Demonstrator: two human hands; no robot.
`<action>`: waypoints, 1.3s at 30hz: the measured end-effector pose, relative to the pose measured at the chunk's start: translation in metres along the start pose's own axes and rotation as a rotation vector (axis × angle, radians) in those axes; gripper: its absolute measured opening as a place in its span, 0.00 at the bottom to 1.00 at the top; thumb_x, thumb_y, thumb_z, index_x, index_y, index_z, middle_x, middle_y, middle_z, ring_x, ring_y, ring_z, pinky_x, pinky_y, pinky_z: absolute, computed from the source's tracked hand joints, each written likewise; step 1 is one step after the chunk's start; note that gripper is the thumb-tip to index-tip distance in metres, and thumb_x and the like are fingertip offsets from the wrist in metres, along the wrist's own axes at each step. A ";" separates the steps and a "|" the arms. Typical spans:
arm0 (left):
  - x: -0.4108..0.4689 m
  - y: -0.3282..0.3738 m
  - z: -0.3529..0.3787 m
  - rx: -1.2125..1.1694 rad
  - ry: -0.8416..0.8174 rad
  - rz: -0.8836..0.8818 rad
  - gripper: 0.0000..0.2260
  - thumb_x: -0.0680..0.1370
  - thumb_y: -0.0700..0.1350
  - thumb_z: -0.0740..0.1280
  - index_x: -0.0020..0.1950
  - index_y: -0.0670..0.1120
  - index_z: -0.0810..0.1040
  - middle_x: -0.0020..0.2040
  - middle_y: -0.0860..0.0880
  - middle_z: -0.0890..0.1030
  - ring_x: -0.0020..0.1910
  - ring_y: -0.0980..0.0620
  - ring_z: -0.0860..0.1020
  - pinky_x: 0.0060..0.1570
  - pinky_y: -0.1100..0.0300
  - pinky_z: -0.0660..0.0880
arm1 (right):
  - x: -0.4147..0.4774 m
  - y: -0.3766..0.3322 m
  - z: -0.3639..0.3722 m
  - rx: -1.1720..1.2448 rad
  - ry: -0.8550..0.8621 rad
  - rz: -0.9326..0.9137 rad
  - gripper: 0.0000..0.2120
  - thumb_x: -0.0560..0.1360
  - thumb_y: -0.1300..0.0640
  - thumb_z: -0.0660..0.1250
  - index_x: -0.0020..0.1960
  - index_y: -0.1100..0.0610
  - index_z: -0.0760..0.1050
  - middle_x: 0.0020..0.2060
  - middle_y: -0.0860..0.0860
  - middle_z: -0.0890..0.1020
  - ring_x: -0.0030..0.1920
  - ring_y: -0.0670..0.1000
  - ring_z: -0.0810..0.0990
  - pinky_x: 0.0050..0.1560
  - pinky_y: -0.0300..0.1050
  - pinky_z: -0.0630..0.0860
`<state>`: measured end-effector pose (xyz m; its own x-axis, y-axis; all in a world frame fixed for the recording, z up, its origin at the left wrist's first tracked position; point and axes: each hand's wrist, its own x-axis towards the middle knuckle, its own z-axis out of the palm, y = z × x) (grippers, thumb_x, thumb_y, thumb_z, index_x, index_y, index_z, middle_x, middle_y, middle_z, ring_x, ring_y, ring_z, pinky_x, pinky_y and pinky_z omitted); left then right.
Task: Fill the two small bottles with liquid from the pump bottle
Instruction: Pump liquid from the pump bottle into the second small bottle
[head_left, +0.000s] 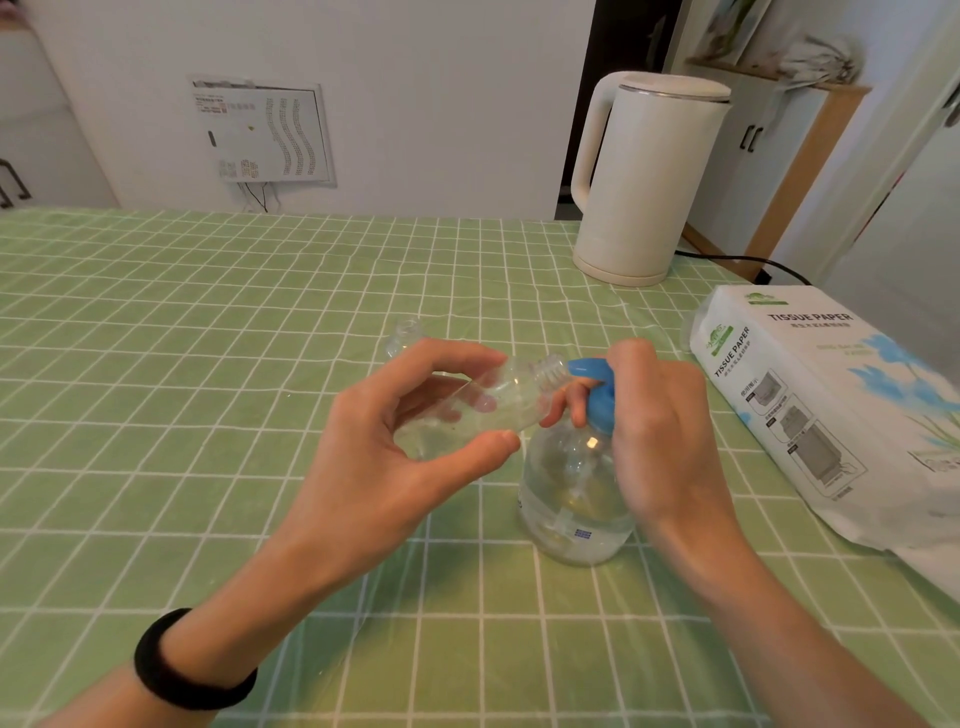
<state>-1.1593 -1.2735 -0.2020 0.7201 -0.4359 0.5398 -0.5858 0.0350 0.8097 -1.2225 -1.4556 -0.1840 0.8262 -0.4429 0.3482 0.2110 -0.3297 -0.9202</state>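
My left hand (395, 441) grips a small clear bottle (498, 397), tilted on its side with its threaded open mouth against the blue spout of the pump bottle (576, 493). The pump bottle is clear, holds liquid and stands upright on the green checked tablecloth. My right hand (660, 415) is curled round its blue pump head, fingers under the collar. A second small clear bottle (405, 338) stands open-mouthed on the table just behind my left hand, partly hidden by it.
A white electric kettle (644, 182) stands at the back right with its black cord trailing right. A white pack of tissue paper (831, 405) lies at the right edge. The tablecloth (208, 364) stretches out to the left and front.
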 end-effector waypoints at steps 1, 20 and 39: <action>0.000 0.000 0.000 -0.001 0.000 -0.001 0.19 0.72 0.48 0.78 0.63 0.53 0.82 0.56 0.53 0.86 0.56 0.48 0.86 0.59 0.55 0.82 | 0.000 0.000 0.000 -0.013 0.000 -0.002 0.25 0.78 0.50 0.54 0.24 0.56 0.71 0.30 0.55 0.86 0.36 0.46 0.85 0.39 0.34 0.75; -0.001 -0.001 0.000 -0.001 0.001 0.001 0.19 0.72 0.49 0.78 0.62 0.54 0.82 0.57 0.53 0.86 0.56 0.48 0.86 0.59 0.53 0.82 | -0.001 0.002 0.001 0.039 0.005 0.008 0.26 0.79 0.47 0.55 0.23 0.52 0.70 0.29 0.54 0.85 0.36 0.46 0.85 0.40 0.32 0.75; 0.000 0.002 0.001 0.005 0.004 0.010 0.19 0.72 0.48 0.78 0.62 0.54 0.82 0.56 0.54 0.86 0.56 0.50 0.86 0.58 0.54 0.82 | 0.000 0.003 -0.001 0.042 -0.034 -0.011 0.26 0.78 0.51 0.53 0.28 0.66 0.70 0.30 0.63 0.83 0.33 0.45 0.82 0.38 0.35 0.73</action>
<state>-1.1608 -1.2746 -0.2010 0.7158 -0.4321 0.5486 -0.5945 0.0351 0.8033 -1.2225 -1.4573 -0.1866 0.8406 -0.4109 0.3530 0.2415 -0.2989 -0.9232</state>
